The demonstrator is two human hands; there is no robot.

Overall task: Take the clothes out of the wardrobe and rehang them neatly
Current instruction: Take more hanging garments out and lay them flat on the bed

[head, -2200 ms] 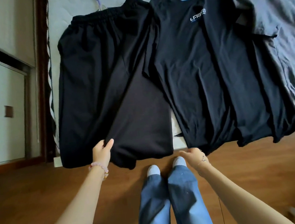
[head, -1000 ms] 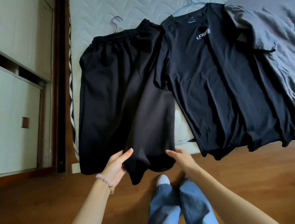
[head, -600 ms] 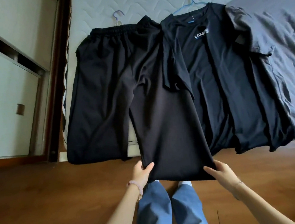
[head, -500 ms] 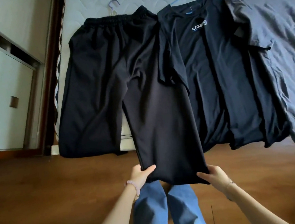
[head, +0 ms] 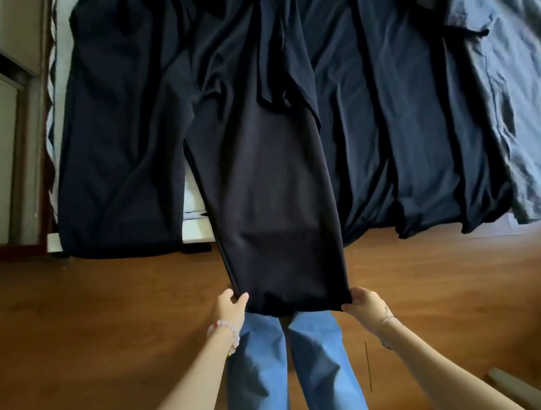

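Both hands, left hand (head: 229, 309) and right hand (head: 364, 303), pinch the hem of the trouser leg (head: 271, 188), so a stronger pull could drag the black T-shirt (head: 384, 96) sleeve lying on it off the bed (head: 195, 224).

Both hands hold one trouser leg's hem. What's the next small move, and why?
Probably swing the leg left onto the other leg: the left hand and right hand pinch its hem corners, it is stretched flat past the bed edge over the floor, and the other leg lies flat beside it.

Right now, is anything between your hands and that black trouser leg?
Nothing visible. The left hand and the right hand each pinch a hem corner of the trouser leg, skin directly on cloth.
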